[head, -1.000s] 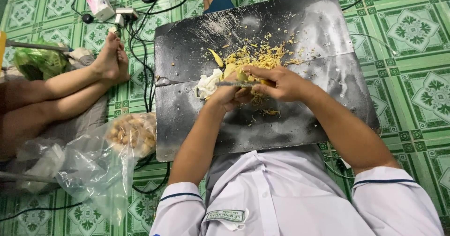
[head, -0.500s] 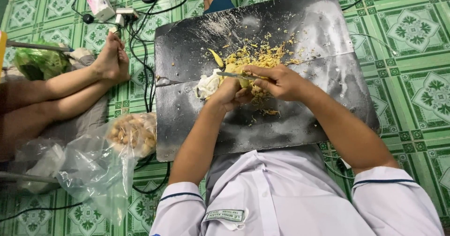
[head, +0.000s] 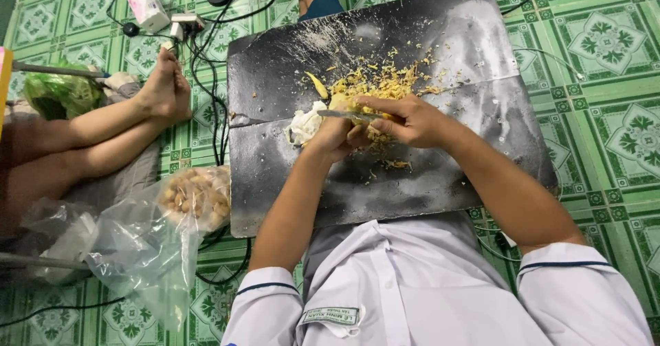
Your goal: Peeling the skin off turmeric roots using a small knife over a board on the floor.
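My left hand (head: pixel 331 138) grips a pale yellowish-white piece of root or fruit (head: pixel 304 122) over a dark, scuffed board (head: pixel 426 174) lying on the floor. In my right hand (head: pixel 405 119) is a small knife (head: pixel 338 114), its blade laid flat against the piece and pointing left. Yellow peelings and shavings (head: pixel 385 81) are heaped on the board just beyond my hands, and a few scraps lie under them.
Another person's bare legs and feet (head: pixel 155 98) stretch in from the left. A clear plastic bag of small brown round things (head: pixel 196 198) lies left of the board. Black cables and a power strip (head: pixel 187 23) lie at the top left, a green bag (head: pixel 58 91) at far left.
The knife has shifted slightly leftward across the piece; both hands stay in the same spot over the board.
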